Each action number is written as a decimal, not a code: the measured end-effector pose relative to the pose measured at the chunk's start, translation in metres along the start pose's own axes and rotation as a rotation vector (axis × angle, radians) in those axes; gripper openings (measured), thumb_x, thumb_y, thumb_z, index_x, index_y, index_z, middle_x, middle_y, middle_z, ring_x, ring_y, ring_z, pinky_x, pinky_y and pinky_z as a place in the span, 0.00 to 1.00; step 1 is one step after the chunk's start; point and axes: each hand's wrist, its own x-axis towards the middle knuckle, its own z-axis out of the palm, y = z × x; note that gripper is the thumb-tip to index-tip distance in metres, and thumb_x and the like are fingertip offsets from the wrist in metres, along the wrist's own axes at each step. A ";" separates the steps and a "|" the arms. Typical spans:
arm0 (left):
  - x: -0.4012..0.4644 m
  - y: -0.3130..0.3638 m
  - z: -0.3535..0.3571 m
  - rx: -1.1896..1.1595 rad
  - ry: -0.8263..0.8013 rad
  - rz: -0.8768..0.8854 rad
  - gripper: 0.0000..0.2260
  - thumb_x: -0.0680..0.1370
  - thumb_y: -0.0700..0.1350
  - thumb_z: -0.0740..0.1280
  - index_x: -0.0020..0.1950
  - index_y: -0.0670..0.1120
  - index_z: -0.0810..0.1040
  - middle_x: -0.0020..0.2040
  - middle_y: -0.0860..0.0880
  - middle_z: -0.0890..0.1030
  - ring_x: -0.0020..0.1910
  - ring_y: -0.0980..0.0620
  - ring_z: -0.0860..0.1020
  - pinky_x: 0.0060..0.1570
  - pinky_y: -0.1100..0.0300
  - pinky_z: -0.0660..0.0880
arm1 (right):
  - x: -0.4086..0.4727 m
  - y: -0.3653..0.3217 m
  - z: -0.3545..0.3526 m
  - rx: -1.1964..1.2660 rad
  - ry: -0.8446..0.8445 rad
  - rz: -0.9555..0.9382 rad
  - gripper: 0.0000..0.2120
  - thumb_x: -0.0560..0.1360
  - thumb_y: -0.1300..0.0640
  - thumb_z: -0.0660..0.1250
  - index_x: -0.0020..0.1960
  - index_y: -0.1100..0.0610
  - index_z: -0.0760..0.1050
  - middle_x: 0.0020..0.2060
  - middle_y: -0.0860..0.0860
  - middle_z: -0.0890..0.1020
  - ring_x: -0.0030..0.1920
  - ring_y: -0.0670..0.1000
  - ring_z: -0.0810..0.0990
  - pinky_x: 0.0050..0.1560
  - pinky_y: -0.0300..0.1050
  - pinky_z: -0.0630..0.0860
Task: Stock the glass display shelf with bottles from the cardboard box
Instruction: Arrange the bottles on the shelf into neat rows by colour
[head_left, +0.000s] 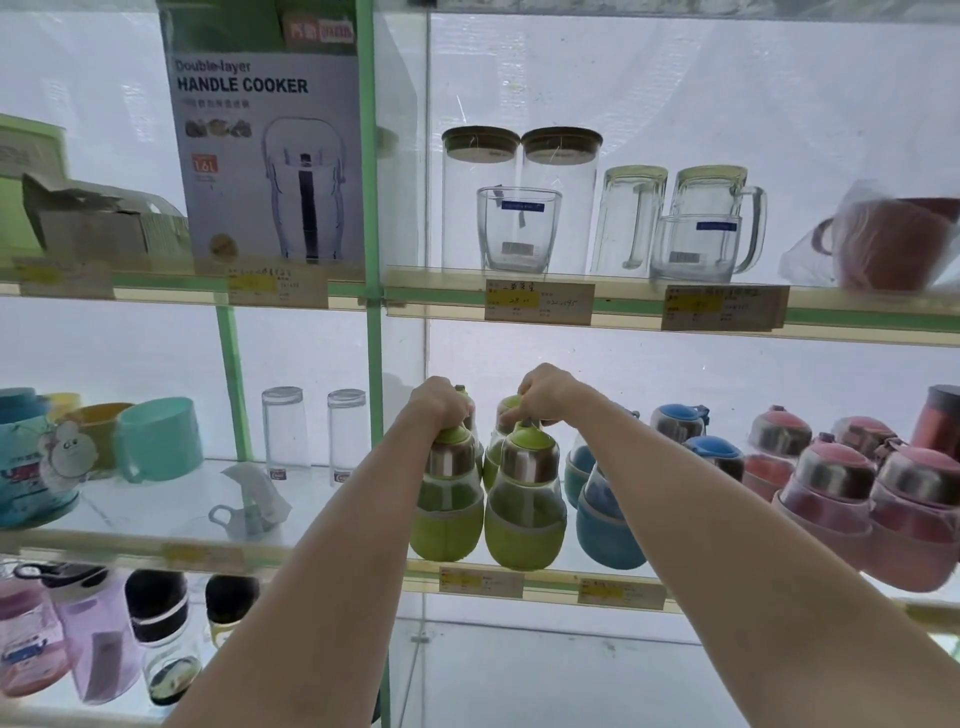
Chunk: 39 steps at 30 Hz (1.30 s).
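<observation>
1. The left hand (435, 406) gripped the cap of one green bottle (448, 499); the right hand (545, 396) pinched the top of a second green bottle (525, 506).
2. Both sat at the glass shelf's (363, 558) front lip; they probably needed lowering squarely before release.
3. Two more green bottles stood just behind, so pushing back gently seemed wise.
4. The cardboard box was out of view.
</observation>
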 end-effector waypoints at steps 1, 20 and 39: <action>0.000 0.000 0.000 0.003 0.001 -0.002 0.12 0.79 0.44 0.69 0.60 0.41 0.76 0.50 0.45 0.76 0.49 0.47 0.76 0.44 0.58 0.73 | -0.001 0.001 -0.001 0.039 -0.012 -0.011 0.23 0.72 0.50 0.77 0.61 0.63 0.78 0.56 0.56 0.81 0.54 0.54 0.81 0.58 0.46 0.80; -0.005 0.003 -0.001 -0.044 -0.004 -0.013 0.07 0.78 0.42 0.70 0.50 0.43 0.73 0.49 0.45 0.75 0.49 0.47 0.75 0.43 0.58 0.72 | -0.004 0.015 0.002 0.315 -0.158 0.125 0.21 0.75 0.48 0.74 0.59 0.61 0.75 0.60 0.56 0.80 0.60 0.58 0.79 0.56 0.51 0.81; -0.001 0.003 -0.001 -0.090 -0.049 0.007 0.07 0.79 0.43 0.69 0.53 0.44 0.72 0.52 0.44 0.75 0.51 0.46 0.75 0.47 0.56 0.73 | -0.007 0.003 0.006 0.117 -0.077 0.117 0.17 0.78 0.55 0.71 0.63 0.61 0.74 0.57 0.57 0.79 0.52 0.55 0.80 0.52 0.47 0.81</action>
